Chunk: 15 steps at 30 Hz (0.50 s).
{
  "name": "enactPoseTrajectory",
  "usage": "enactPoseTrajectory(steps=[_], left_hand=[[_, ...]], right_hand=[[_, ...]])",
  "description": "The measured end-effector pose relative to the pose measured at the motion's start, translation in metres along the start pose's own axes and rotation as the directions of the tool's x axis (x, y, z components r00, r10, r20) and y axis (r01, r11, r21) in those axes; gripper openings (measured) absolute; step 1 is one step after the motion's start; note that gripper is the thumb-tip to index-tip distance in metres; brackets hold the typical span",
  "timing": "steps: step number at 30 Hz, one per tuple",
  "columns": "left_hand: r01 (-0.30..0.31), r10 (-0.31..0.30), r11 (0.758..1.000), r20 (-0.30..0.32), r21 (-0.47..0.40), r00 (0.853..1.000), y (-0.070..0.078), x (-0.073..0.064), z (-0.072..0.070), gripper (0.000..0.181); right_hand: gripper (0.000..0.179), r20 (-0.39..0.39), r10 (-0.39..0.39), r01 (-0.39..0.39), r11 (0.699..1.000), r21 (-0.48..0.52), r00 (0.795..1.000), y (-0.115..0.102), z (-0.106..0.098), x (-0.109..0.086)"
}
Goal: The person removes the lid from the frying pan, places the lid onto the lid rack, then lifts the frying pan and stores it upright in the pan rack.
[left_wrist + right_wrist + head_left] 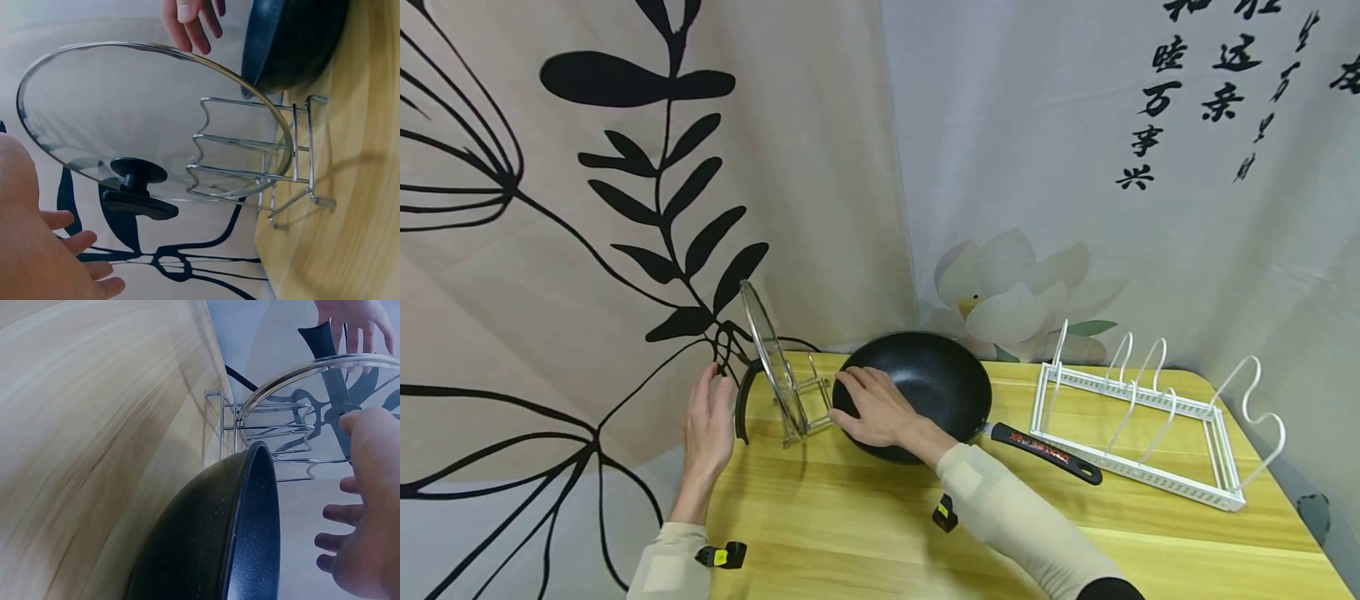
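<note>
A round glass lid [772, 367] with a metal rim and a black handle [139, 189] stands on edge in a small chrome wire rack [812, 396]. On the handle side is my left hand [709, 421], held apart from it with fingers loosely extended. My right hand [880, 408] hovers over the left part of a black wok [943, 383], fingers spread and holding nothing. In the right wrist view, the right hand [372, 512] is near the lid's other face; I see no grip on the lid or wok.
The wok's black handle [1045, 452] points right, toward a white rack [1150, 475] with tall curved dividers. Beneath everything is a wood-grain table [850, 533]. A printed curtain [820, 167] hangs behind the table's far edge.
</note>
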State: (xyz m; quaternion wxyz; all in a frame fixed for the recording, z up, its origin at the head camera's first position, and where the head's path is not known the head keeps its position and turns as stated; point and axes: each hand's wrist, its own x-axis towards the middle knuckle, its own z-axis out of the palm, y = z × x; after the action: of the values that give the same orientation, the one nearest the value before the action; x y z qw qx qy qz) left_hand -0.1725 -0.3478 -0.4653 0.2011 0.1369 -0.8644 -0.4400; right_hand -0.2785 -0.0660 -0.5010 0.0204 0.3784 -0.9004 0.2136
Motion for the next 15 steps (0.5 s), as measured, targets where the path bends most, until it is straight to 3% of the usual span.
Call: enactPoseTrajectory(steps=[15], left_hand=[[-0.139,0.14,0.99,-0.026,0.03,0.99,0.018,-0.004,-0.003,0.065]], right_hand=[[0.078,0.028,0.009,-0.01,1.0,0.023,1.0,-0.001,-0.014,-0.016]])
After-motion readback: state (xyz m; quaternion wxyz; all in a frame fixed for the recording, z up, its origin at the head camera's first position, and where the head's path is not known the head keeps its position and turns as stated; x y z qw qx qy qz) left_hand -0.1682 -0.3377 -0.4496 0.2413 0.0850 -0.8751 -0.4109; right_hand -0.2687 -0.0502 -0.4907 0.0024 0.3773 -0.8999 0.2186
